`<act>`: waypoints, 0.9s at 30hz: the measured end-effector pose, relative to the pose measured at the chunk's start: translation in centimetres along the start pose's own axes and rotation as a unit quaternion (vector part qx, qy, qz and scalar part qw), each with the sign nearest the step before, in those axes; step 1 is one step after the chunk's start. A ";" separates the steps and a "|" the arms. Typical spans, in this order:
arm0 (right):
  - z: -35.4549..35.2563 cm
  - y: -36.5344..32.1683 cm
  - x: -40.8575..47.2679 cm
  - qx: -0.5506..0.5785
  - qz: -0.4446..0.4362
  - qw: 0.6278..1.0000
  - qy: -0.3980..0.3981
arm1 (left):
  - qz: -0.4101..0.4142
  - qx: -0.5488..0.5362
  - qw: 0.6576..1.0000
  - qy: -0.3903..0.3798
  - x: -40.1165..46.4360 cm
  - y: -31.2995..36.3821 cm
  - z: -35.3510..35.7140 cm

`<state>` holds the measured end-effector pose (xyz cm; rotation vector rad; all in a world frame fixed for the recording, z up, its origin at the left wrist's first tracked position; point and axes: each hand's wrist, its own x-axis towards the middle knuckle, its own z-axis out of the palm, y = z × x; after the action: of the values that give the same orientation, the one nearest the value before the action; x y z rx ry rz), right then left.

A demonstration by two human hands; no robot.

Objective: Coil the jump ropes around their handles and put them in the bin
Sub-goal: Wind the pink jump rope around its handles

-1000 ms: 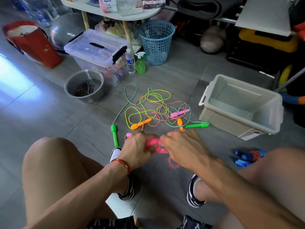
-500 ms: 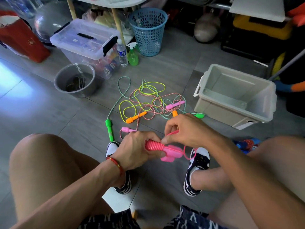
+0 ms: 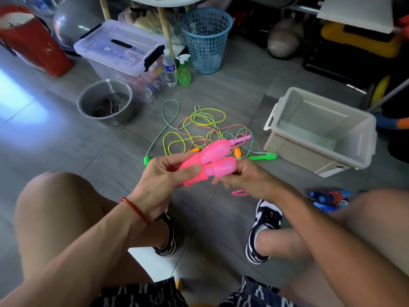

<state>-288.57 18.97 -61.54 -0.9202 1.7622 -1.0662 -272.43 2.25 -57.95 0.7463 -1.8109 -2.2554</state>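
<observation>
The fingertips of the right hand [image 3: 247,180] are hidden behind the pink handles [image 3: 212,160], so its hold cannot be made out. The loose pink rope end [image 3: 239,192] at frame centre is blurred. The red bag [image 3: 33,45] at upper left is cut off by the edge and smeared. The contents of the grey bucket [image 3: 106,103] cannot be identified.

Pair of handles [image 3: 215,160] side by side, rope wound round them, between left hand [image 3: 161,180] and right hand [image 3: 247,180], above floor. Rope tangle [image 3: 199,131] on floor beyond hands. Bin [image 3: 321,129] right of tangle. Bucket [image 3: 106,103] left of tangle; lidded box [image 3: 121,54] behind bucket. Bottle [image 3: 170,68] and spray bottle [image 3: 183,70] just beside box, right side. Basket [image 3: 205,41] behind them. Wound rope bundle [image 3: 329,199] on floor near right knee.
</observation>
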 end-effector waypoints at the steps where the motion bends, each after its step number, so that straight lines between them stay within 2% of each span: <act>1: 0.8 -0.1 0.0 -0.010 -0.010 1.000 -0.008 | -0.016 -0.018 0.999 0.028 0.2 0.1 -0.3; 4: 3.0 -1.1 -0.2 -0.025 -0.025 0.999 -0.013 | -0.046 -0.038 0.992 0.107 0.6 0.4 -0.8; 9: 4.4 -2.6 -1.1 -0.083 0.002 0.996 0.012 | -0.021 0.020 0.988 0.154 1.2 -0.1 -1.2; 11: 4.3 -3.4 -1.6 -0.141 -0.001 0.990 0.022 | -0.003 0.083 0.985 0.150 1.4 -0.3 -1.6; 13: 4.1 -4.1 -2.1 -0.220 -0.008 0.975 0.022 | 0.026 0.191 0.970 0.146 1.5 -0.6 -1.7; 15: 4.0 -4.6 -2.4 -0.356 -0.024 0.934 0.035 | 0.051 0.361 0.921 0.138 1.6 -1.3 -1.6; 17: 3.3 -4.7 -2.6 -0.456 -0.074 0.882 0.094 | 0.066 0.507 0.853 0.103 1.6 -1.8 -1.1; 18: 3.0 -4.7 -2.6 -0.476 -0.106 0.865 0.120 | 0.068 0.532 0.840 0.074 1.6 -1.9 -0.8; 19: 2.6 -4.7 -2.6 -0.483 -0.120 0.857 0.134 | 0.067 0.539 0.839 0.040 1.5 -2.0 -0.5; 22: 1.3 -4.3 -2.4 -0.467 -0.102 0.867 0.140 | 0.063 0.547 0.834 -0.045 1.6 -2.5 -0.1; 27: -0.6 -3.5 -2.3 -0.457 -0.082 0.874 0.142 | 0.097 0.529 0.835 -0.118 1.4 -2.7 0.3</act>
<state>-287.74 19.85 -57.47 -1.5503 2.5340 -0.4162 -273.28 2.66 -60.84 0.3316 -3.0707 -1.0831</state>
